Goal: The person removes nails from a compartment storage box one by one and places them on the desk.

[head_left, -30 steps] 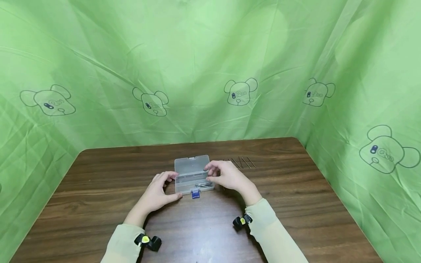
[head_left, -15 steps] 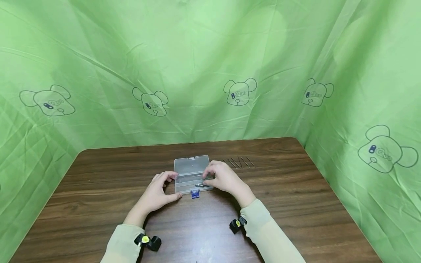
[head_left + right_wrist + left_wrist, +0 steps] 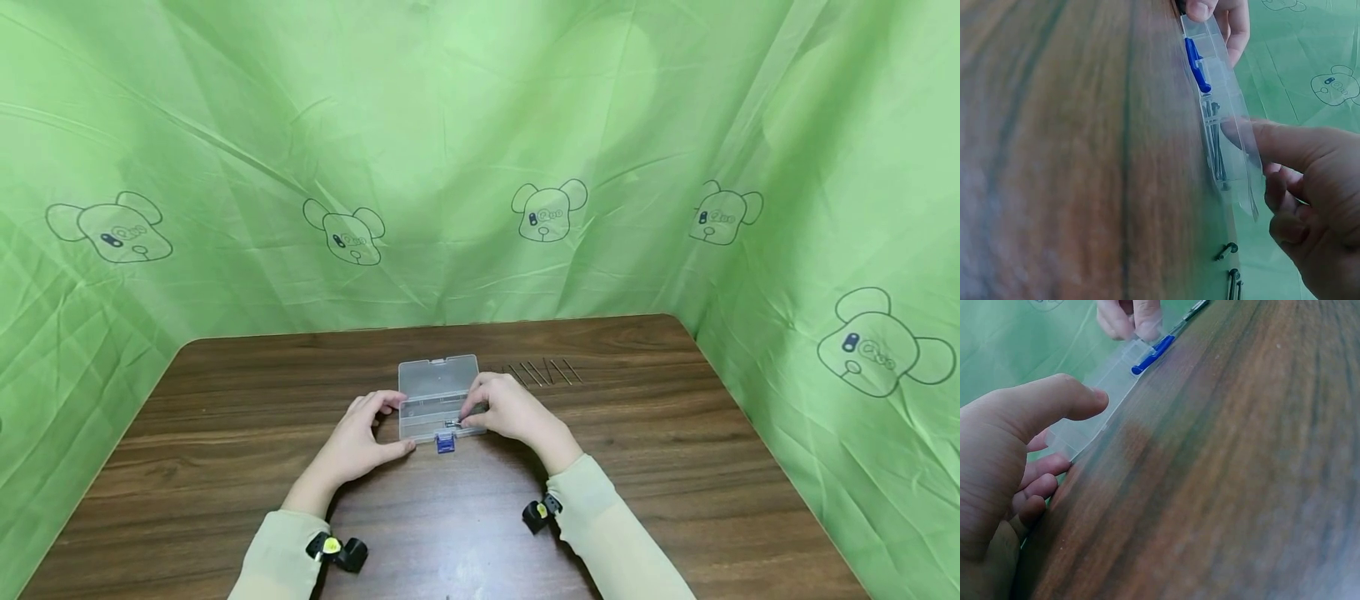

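Note:
A clear plastic box (image 3: 420,408) with a blue latch (image 3: 446,443) lies on the table with its lid (image 3: 437,377) raised. My left hand (image 3: 363,442) holds its left side, thumb at the front corner and fingers at the back. My right hand (image 3: 510,408) reaches into the front right compartment, thumb and forefinger close together at several long thin metal screws (image 3: 1215,144). In the right wrist view the thumb (image 3: 1266,137) shows through the clear wall beside them; the fingertips' grip is partly hidden.
More screws (image 3: 550,372) lie in a loose row on the brown wooden table (image 3: 225,467), right of the box and behind my right hand. A green cloth (image 3: 450,250) printed with bear faces hangs around the table's far and side edges.
My right hand has moved slightly left and down into the front compartment, its thumb and forefinger coming closer together at the screws. My left hand and the box have stayed put.

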The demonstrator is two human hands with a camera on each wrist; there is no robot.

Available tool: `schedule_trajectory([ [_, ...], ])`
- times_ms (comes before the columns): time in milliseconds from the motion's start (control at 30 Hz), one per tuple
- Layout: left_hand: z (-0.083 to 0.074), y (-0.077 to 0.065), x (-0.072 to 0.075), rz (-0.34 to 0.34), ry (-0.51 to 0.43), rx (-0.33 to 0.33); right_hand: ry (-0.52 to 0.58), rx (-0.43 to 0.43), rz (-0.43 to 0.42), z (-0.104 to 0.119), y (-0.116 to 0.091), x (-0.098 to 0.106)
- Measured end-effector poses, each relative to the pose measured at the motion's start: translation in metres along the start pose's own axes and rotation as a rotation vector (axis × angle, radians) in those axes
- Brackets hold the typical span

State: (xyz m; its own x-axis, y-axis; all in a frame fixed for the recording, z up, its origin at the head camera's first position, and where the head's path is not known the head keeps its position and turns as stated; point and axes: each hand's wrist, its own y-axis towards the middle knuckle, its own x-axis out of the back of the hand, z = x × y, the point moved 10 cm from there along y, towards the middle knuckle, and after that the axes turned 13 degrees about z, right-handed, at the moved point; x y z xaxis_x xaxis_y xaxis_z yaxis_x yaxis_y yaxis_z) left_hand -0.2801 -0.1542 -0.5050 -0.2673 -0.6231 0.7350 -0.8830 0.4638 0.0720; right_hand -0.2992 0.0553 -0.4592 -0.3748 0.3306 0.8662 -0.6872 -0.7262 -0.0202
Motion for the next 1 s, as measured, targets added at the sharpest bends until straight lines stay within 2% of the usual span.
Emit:
schedule_trajectory([
  [333,-0.001,0.000,0.000,-0.006,0.003,-0.005,0.007,-0.050,0.017,-0.004,0.002,-0.006],
  [500,0.000,0.000,0.000,-0.014,0.006,-0.014,-0.042,-0.078,0.043,-0.004,0.004,-0.009],
  [700,0.002,0.000,0.000,-0.025,0.008,-0.024,-0.118,-0.050,0.060,0.001,0.004,-0.011],
  [1000,0.001,0.000,0.000,-0.020,0.009,-0.024,-0.102,-0.012,0.058,0.002,0.002,-0.009],
])
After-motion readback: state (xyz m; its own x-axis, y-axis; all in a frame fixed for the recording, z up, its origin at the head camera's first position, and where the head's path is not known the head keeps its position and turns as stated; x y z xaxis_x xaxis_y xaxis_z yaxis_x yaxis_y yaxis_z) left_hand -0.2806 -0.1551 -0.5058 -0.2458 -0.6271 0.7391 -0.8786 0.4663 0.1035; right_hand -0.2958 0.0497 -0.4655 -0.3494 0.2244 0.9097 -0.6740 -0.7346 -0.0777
